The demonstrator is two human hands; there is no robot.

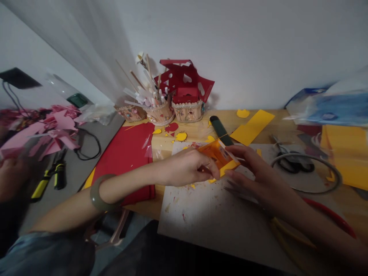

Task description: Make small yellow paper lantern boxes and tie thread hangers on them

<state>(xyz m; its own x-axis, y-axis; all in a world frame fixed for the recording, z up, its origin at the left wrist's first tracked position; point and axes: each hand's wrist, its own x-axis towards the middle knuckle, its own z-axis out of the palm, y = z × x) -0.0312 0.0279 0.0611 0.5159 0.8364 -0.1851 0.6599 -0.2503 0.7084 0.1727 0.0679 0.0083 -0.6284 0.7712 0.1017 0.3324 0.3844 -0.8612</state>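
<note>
Over the white board, a small open box of orange-yellow paper [218, 153] is held between my two hands. Its inside faces up and looks partly whitish on the right. My left hand [186, 166], with a green bangle [99, 193] on the wrist, has its fingers curled at the box's near left edge; the tips are partly hidden. My right hand [253, 165] grips the box's right side, thumb below and fingers above. Scissor-like metal blades [235, 188] lie beneath the right hand. Small yellow paper cut-outs [181, 136] are scattered behind the box.
Red sheets [126, 153] lie left of the white board [184, 218]. Decorated wooden pots [159, 113] stand by the wall. Black scissors [293, 165] and a grey ring [336, 184] are at right. A co-worker's hand [10, 176] is near pink paper [57, 126] at far left.
</note>
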